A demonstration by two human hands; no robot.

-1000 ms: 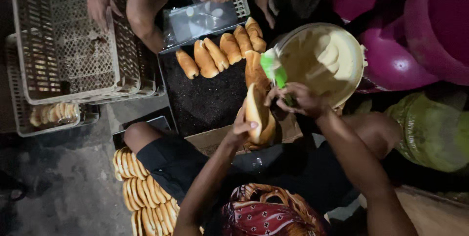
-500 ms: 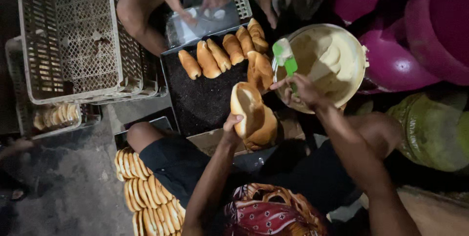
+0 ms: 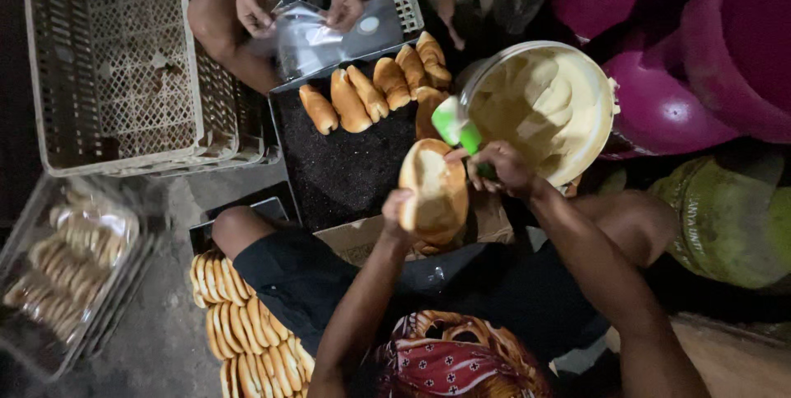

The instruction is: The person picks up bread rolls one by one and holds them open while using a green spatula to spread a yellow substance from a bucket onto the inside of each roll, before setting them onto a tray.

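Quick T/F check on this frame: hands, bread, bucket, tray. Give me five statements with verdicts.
1. The left hand holds a split bread roll opened up. True.
2. The right hand is empty. False: it grips a green and white spatula.
3. The round bucket holds a pale cream spread. True.
4. The dark tray holds no bread. False: a row of rolls lies along its far edge.
5. Another person's hands across the tray handle a clear plastic bag. True.
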